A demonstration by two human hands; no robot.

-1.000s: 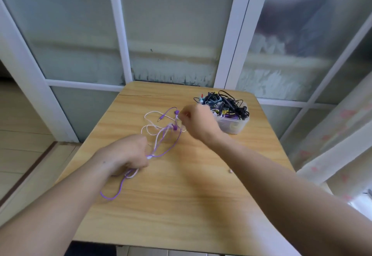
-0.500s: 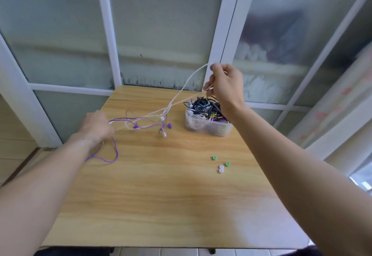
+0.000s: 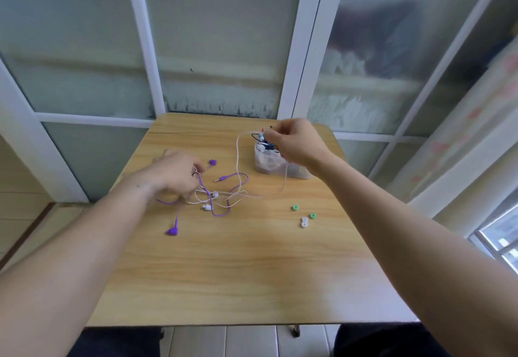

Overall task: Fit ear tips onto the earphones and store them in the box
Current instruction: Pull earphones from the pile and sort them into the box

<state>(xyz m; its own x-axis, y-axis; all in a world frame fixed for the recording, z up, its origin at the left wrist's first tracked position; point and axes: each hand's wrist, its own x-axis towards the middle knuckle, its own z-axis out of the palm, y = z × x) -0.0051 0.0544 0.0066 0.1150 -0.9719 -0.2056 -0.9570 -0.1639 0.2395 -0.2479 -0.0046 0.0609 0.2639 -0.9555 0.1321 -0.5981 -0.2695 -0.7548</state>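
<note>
A purple earphone set and a white earphone set lie tangled on the wooden table. My left hand pinches the cables where they cross. My right hand holds the white cable just above the clear plastic box, which holds more earphones. One purple earbud lies near the left edge, another purple earbud beside my left fingers. Two green ear tips and two white ear tips sit loose on the right.
Frosted glass panels in white frames stand right behind the table's far edge. A purple jack plug points left between the hands. Floor drops away on the left side.
My right hand has come down from high above the box to just over it, slackening the white cable. The left hand has moved right, towards the tangle. The view has shifted closer.
</note>
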